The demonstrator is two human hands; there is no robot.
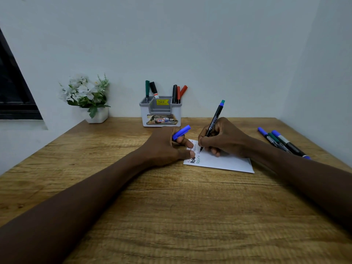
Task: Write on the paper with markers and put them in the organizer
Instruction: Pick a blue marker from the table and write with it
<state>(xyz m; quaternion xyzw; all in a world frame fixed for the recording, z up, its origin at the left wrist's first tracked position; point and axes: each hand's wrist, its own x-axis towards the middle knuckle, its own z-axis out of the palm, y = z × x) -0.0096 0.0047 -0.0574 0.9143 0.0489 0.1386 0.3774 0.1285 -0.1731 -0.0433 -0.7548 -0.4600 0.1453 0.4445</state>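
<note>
White paper (224, 161) is pinned to the wooden table (171, 206) by the left hand (167, 147), whose curled fingers also pinch a blue cap (182, 132). A marker (212, 124) is pinched in the right hand (222, 140), tip on the sheet. Smearing by the resting palm is judged possible. Five markers are held in the organizer (161, 113); three spare markers (282, 142) lie well right.

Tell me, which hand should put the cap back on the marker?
Probably the left hand: it already holds the blue cap, right beside the marker that the right hand grips tip-down on the paper.
</note>
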